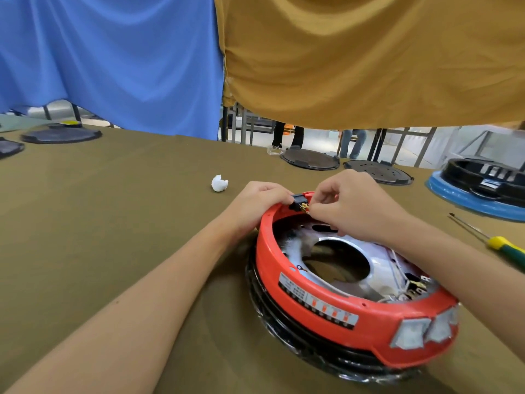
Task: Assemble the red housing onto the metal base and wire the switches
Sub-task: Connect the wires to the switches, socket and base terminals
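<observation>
Steadying the black switch [298, 199] at the far rim of the red housing [326, 305], the left hand [257, 206] curled its fingers round the switch body from the outer side. Just inboard of that hold, the right hand [350, 207] pinched something small at the brass terminals [305, 206] (probably a wire connector, though too small to tell). The terminals pointed inward, toward the right hand, so that hand was the nearer one for pushing a lead on. The housing already sat over the metal base [341, 265], below and nearer the person than both grips. A screwdriver [500, 243] lay well off to the right.
</observation>
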### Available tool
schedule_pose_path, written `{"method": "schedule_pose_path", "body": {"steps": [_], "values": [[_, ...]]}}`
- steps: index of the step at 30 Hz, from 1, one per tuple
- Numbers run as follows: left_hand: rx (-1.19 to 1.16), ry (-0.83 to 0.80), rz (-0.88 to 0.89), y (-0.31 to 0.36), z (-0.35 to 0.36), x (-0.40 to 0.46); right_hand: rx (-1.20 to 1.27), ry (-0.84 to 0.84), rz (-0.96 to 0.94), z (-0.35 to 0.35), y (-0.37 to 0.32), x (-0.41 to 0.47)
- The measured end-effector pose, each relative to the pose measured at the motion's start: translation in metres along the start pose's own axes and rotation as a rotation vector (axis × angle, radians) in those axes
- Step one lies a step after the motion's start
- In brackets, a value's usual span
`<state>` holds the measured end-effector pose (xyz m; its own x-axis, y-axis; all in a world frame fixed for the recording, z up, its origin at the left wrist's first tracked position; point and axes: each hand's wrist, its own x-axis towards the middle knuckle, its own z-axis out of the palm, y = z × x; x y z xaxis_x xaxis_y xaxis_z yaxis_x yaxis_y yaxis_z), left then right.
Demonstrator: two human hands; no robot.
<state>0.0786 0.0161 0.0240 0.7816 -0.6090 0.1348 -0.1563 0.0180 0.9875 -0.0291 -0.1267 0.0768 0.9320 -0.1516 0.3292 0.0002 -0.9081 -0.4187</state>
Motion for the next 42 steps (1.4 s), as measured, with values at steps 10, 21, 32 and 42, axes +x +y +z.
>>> {"method": "schedule_pose_path", "body": {"steps": [10, 21, 32, 42], "values": [[0.005, -0.003, 0.005, -0.002, -0.001, 0.002, -0.05, 0.001, 0.001, 0.002, -0.003, -0.004], [0.403, -0.453, -0.152, 0.032, -0.036, -0.011, 0.011, -0.038, -0.05, -0.027, 0.017, -0.001], [0.368, 0.091, 0.05, 0.043, -0.032, -0.006, 0.27, -0.163, 0.018, -0.041, 0.046, -0.007], [0.579, -0.028, 0.102, 0.047, -0.025, -0.013, 0.073, 0.078, 0.01, -0.045, 0.059, -0.014]]}}
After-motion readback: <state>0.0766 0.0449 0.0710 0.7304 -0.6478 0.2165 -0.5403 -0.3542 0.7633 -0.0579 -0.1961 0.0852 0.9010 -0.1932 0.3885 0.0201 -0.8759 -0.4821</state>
